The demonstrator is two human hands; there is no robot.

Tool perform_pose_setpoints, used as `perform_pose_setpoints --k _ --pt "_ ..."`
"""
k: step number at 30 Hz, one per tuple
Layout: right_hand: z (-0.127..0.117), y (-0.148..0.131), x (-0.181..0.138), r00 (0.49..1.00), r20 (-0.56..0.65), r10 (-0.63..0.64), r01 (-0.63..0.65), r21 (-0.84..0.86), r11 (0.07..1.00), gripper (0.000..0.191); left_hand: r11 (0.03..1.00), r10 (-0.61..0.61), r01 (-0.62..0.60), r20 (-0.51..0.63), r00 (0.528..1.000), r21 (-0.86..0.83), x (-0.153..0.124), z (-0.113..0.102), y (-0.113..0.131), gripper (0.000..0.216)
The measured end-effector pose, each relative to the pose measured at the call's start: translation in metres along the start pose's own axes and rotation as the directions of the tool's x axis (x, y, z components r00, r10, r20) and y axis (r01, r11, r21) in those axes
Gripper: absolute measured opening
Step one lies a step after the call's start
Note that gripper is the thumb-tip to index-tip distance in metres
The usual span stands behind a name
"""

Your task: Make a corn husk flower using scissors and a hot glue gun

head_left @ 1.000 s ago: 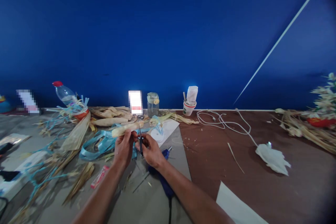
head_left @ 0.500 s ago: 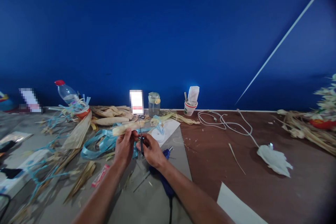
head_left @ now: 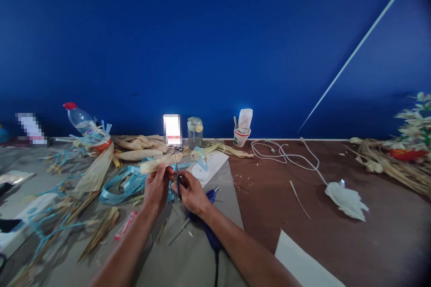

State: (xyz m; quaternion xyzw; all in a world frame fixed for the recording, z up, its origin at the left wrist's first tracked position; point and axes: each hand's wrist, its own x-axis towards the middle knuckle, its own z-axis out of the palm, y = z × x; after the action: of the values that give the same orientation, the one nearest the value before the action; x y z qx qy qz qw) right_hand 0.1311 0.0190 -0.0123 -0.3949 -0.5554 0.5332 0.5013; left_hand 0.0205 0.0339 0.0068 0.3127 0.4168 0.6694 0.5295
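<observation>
Apparently, a cutting or trimming step is in hand. A pale corn husk strip (head_left: 157,164) is pinched between the thumb and fingers of the left hand (head_left: 158,190), raised above the tabletop (head_left: 266,206). Black-handled scissors (head_left: 178,188) are gripped in the nearly closed right hand (head_left: 193,193), with the blade pointed away from the body and crossing the husk near its right end; whether the husk is caught between the blades cannot be told. Just left of the left hand, a blue ribbon (head_left: 111,195) is laid in loose loops, and a dark blue glue gun (head_left: 211,235) is partly covered by the right forearm. For the next move, the husk would seem to need steady support, the blades aligned with the intended line, and the left fingertips clear of the edge.
</observation>
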Motion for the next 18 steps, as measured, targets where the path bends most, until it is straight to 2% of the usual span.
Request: perform_pose_setpoints --k 18 --pt "0.0022 0.0023 -0.0005 0.999 0.033 -0.017 0.017 0.016 1.000 0.027 1.000 0.005 -0.004 -0.025 1.000 0.025 -0.0023 0.0025 0.0018 0.038"
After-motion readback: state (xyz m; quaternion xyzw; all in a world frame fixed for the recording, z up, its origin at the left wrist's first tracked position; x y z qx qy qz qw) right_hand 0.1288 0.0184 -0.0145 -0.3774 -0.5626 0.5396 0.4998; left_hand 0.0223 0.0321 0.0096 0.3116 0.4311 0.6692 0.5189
